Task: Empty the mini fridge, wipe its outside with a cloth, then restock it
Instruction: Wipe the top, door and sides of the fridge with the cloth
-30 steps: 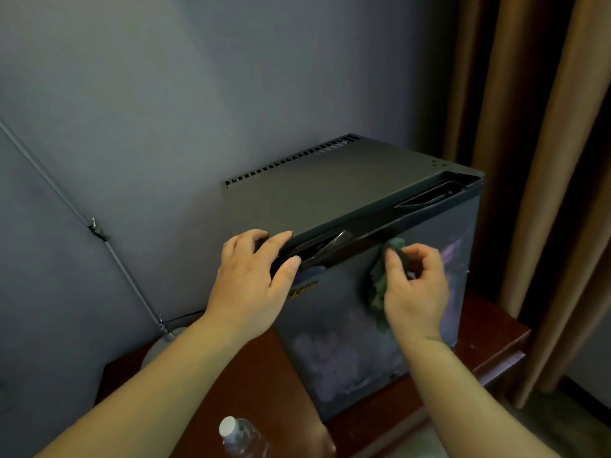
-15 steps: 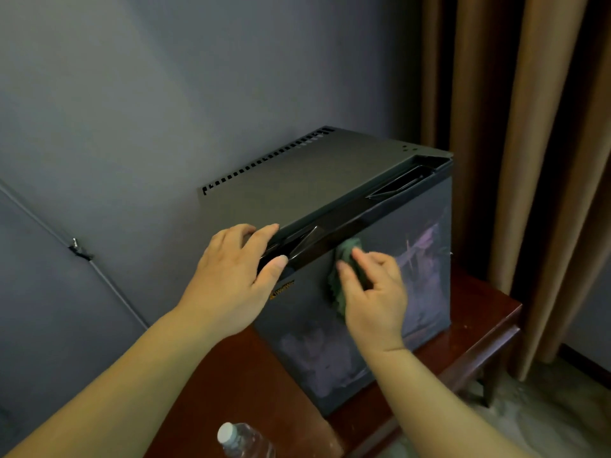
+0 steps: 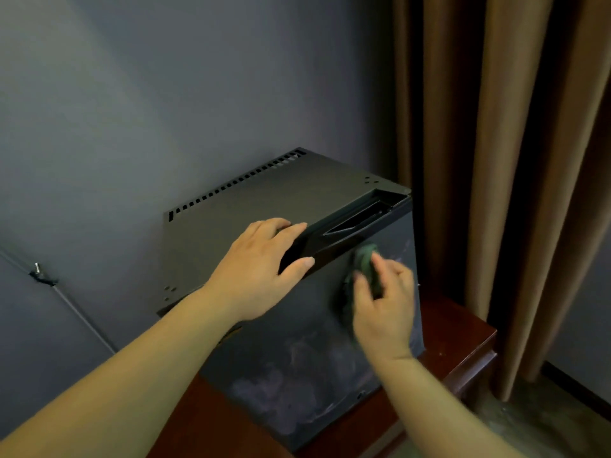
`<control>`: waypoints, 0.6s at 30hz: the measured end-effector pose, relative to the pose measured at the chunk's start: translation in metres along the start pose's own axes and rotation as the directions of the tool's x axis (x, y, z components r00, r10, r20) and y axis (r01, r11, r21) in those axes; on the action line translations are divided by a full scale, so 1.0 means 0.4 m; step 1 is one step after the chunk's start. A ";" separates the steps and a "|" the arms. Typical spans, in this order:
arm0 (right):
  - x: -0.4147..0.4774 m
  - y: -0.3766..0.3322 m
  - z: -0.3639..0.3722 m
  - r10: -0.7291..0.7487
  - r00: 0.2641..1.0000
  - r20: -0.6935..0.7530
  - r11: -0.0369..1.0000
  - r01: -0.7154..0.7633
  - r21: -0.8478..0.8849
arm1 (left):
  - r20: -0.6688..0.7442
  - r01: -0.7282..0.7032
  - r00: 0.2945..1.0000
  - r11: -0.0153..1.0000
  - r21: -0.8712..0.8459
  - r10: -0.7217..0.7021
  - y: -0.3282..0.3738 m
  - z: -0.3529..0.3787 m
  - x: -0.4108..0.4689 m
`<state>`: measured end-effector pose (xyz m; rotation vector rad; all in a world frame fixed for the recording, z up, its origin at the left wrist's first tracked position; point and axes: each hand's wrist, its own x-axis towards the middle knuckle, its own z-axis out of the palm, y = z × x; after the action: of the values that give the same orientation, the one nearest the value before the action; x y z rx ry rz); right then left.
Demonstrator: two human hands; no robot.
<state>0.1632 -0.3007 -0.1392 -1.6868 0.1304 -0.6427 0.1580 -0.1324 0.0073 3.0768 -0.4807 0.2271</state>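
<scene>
A black mini fridge [image 3: 251, 206] stands on a dark red wooden table [image 3: 463, 335], its door closed and smeared with pale streaks. My left hand [image 3: 258, 272] rests on the fridge's top front edge, fingers over the top and thumb on the door's upper rim. My right hand [image 3: 383, 305] presses a dark green cloth [image 3: 363, 262] flat against the upper right part of the door, fingers fairly straight. Most of the cloth is hidden under that hand.
A grey wall is behind the fridge, with a thin cable [image 3: 46, 279] clipped to it at the left. Brown curtains [image 3: 496, 160] hang close to the fridge's right side. The floor [image 3: 535, 424] shows at the lower right past the table edge.
My right hand has slid the cloth to the right across the door's upper part. My left hand has shifted right along the top edge. The bottle at the bottom has left the view.
</scene>
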 end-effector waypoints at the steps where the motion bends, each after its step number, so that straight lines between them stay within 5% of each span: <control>1: 0.054 0.013 -0.022 0.054 0.998 -0.038 0.999 -0.054 0.007 | -0.008 0.008 1.000 1.000 -0.003 -0.008 0.000 0.003 0.000; 5: 0.180 -0.002 -0.062 0.168 0.980 -0.108 0.982 -0.157 0.101 | -0.028 0.031 0.999 0.999 -0.010 -0.031 -0.003 0.004 -0.001; 10: 0.099 0.032 -0.056 -0.066 0.997 0.039 0.998 0.065 0.017 | -0.020 0.045 0.999 0.999 -0.014 -0.045 0.001 0.006 -0.001; 15: 0.196 0.034 -0.087 -0.001 1.000 -0.026 1.000 0.002 0.023 | -0.008 0.065 0.998 0.998 -0.023 -0.065 0.002 0.006 0.001; 18: 0.132 0.017 -0.064 -0.070 0.996 0.055 0.997 0.068 0.046 | -0.014 0.072 0.997 0.997 -0.036 -0.073 0.001 0.006 0.000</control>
<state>0.1970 -0.3472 -0.1255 -1.6709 0.0173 -0.6441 0.1584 -0.1327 0.0051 3.0486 -0.3677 0.2374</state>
